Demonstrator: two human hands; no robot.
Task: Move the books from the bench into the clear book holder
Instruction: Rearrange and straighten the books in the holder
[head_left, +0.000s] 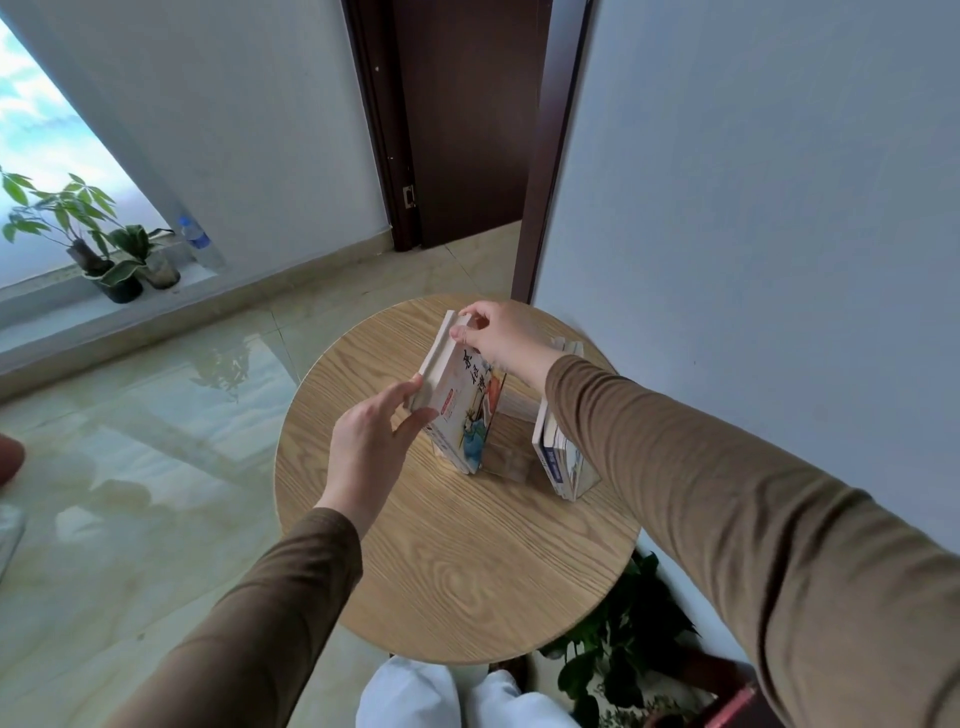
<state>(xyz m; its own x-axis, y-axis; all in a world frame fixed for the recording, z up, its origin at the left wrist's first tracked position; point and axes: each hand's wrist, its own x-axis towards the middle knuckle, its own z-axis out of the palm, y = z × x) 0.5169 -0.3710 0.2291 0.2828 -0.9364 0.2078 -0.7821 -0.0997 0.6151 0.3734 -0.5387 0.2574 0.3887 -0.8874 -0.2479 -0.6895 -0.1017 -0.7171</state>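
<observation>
Book (457, 400), tilted, left end of holder (511, 462) on table (467, 571). Right hand (501, 335) pinches its top; left hand (371, 441), fingers spread, touches its edge. More books (558, 457) at holder's right end.

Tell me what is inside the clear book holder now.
The clear book holder has leaning books on its left, more books on its right; the right forearm covers its back.

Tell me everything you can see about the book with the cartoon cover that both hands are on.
The illustrated book is a paperback with a pale cover, bold dark characters and a colourful cartoon figure in blue and red. It stands tilted, top leaning left, at the left end of the clear book holder on the round wooden table. The right hand pinches its top edge; the left hand touches its near left edge with its fingertips. Its white page block faces upward.
</observation>
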